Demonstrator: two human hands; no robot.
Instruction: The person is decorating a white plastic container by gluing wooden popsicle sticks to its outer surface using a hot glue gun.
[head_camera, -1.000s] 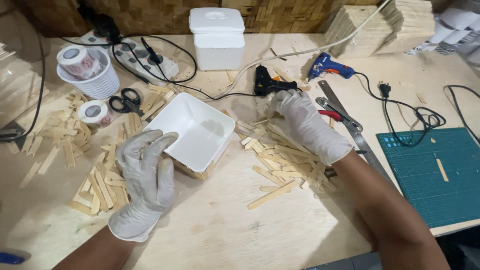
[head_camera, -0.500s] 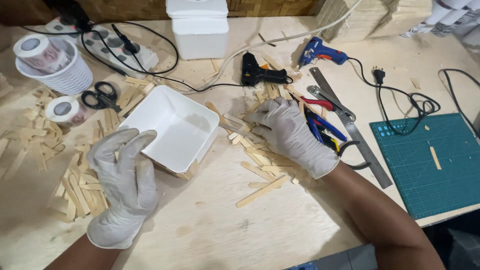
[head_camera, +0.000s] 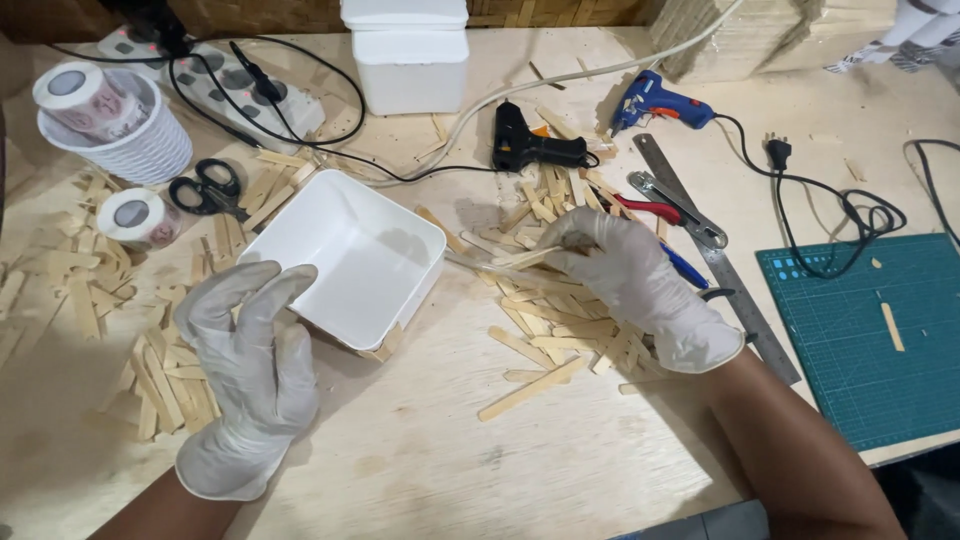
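Right gloved hand (head_camera: 640, 285) pinched thin wooden stick (head_camera: 500, 262), tip pointing toward white square container (head_camera: 345, 260). Left gloved hand (head_camera: 250, 350) open, fingers steadying container's near wall. Step judged: stick picked, cladding underway. Next needs alignment against wall, glue gun (head_camera: 535, 145) beyond grip.

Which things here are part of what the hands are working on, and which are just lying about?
In use:
left hand beside the white square container
right hand pinching a wooden stick
loose wooden sticks under it

Lying about:
black glue gun
blue glue gun
scissors
tape rolls
steel ruler
green cutting mat
power strip
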